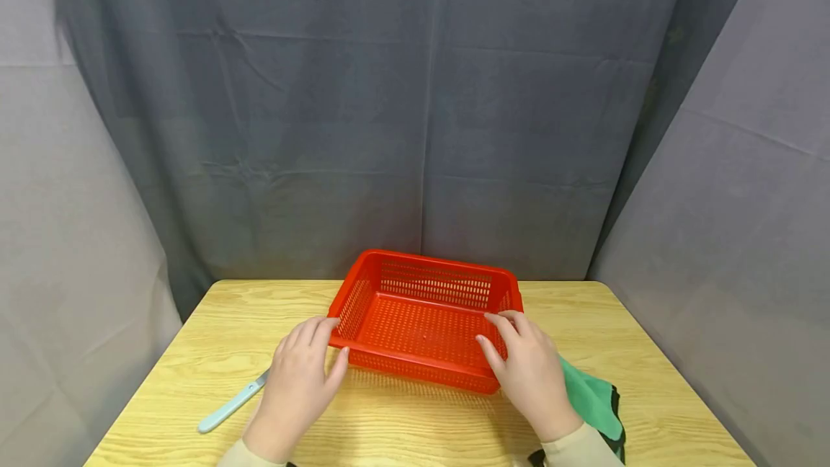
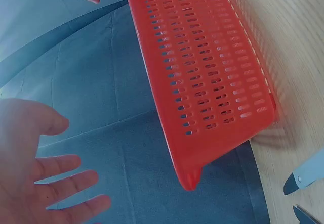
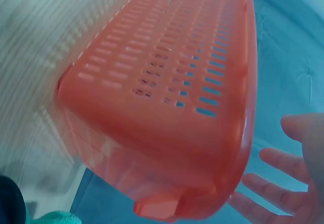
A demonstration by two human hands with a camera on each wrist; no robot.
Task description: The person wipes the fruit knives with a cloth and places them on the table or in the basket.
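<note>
A red plastic basket (image 1: 421,370) with slotted walls stands upright on the table, nothing inside it. My left hand (image 1: 301,373) is at its left front corner, fingers spread and relaxed. In the left wrist view a gap shows between those fingers and the basket rim (image 2: 157,97). At the right end, my right hand (image 1: 528,366) hovers by the rim with loosely bent fingers, holding nothing. The right wrist view shows its fingertips (image 3: 240,199) close to the rim; whether they touch, I cannot tell.
Beside my left hand lies a knife-like tool with a pale blue handle (image 1: 233,406), its far part hidden by the hand. A green cloth (image 1: 590,398) with black edging lies right of my right hand. Grey curtains (image 1: 324,128) hang behind the wooden table (image 1: 648,380).
</note>
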